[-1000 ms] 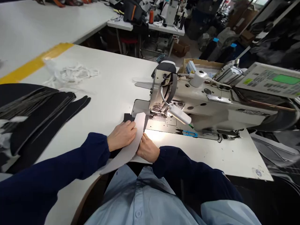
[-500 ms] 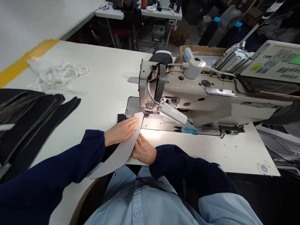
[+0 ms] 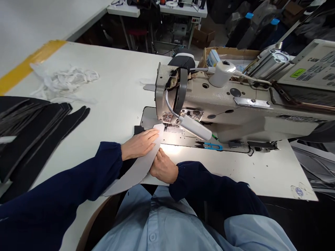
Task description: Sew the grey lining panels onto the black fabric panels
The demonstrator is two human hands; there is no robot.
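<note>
Closer to the sewing machine [image 3: 235, 116] than a second earlier, the white strip [image 3: 141, 170] reached back to the front edge of the tabletop [image 3: 117, 94], left hand [image 3: 138, 144] flat on it, right hand [image 3: 164, 167] pinching its side (even pressure seemed best for alignment).

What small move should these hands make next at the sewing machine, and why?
Probably ease the pale strip slightly forward: its tip sits at the lit end of the sewing machine, the left hand lies on top, and the right hand is at its edge.
</note>
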